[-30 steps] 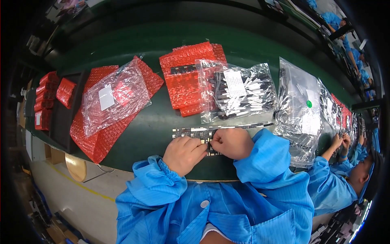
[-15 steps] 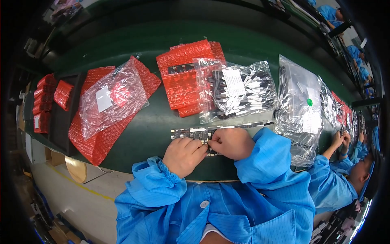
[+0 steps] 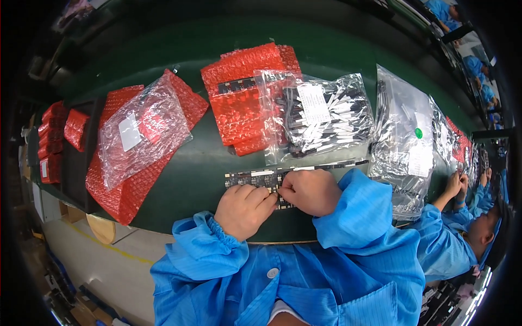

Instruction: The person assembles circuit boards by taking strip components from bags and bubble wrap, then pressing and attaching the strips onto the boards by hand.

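A dark circuit-board panel [image 3: 239, 178] with small light components lies on the green table in front of me. My left hand [image 3: 246, 211] is over its lower left part, fingers curled together, their tips at the middle of the panel. From the other side, my right hand [image 3: 312, 191] meets it there, thumb and forefinger pinched. Whatever the fingertips of both hands grip is too small and covered to name. Beyond my right hand, a thin dark strip [image 3: 348, 164] runs along the panel's far side to the right.
A clear bag of black-and-white pieces [image 3: 340, 117] overlaps red bubble wrap [image 3: 239, 122] holding another board [image 3: 236, 86]. Further right are more filled plastic bags [image 3: 402, 130] and a co-worker's hands [image 3: 454, 186]. At left lie a clear bag [image 3: 147, 130], red bubble wrap and a black tray [image 3: 81, 174].
The whole view has shifted slightly, so the bags and wrap at left sit a little further left. Both hands keep nearly the same pose at the panel.
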`<state>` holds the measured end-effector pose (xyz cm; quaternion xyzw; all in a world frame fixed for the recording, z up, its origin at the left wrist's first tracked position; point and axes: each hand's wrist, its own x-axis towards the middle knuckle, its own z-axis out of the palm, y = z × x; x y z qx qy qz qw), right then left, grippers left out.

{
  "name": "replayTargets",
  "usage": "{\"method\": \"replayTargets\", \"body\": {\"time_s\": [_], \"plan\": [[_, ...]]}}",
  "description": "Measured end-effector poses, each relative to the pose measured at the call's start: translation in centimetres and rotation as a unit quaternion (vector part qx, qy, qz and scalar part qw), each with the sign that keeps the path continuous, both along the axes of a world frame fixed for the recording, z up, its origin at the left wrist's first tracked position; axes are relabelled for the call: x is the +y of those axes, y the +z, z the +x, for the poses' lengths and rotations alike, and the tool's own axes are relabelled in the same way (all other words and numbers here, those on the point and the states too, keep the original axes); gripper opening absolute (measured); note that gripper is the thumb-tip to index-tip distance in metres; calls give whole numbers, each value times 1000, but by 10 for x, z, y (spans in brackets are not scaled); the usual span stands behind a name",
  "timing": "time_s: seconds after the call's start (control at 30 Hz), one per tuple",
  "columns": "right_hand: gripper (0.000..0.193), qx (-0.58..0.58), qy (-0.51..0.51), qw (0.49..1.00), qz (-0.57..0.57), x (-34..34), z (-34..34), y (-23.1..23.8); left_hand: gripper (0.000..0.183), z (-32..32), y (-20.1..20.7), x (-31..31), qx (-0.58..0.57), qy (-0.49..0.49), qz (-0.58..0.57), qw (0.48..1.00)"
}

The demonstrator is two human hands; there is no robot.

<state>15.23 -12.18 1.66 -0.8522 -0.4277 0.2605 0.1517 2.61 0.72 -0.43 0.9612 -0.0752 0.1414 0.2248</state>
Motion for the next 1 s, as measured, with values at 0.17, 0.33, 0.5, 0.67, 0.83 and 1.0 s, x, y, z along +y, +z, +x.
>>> {"method": "replayTargets", "body": {"time_s": [0.17, 0.33, 0.5, 0.67, 0.83, 1.0], "plan": [[12, -11, 4, 1000, -17, 6, -1, 0, 26, 0, 0, 3, 5, 5, 11, 1000], [12, -19, 13, 1000, -9, 3, 1, 0, 24, 2, 1, 1, -5, 5, -5, 1000], [13, -22, 18, 998, 49, -3, -2, -6, 18, 11, 18, 17, 25, 90, -88, 992], [14, -33, 23, 998, 53, -8, -4, -4, 20, 56, 40, 40, 57, 219, -179, 957], [20, -135, 62, 985, 89, -13, -17, 12, 25, 80, 29, 47, 271, 167, -214, 924], [20, -140, 86, 983, 80, -18, -18, 12, 30, 91, 38, 56, 342, 86, -352, 867]]}}
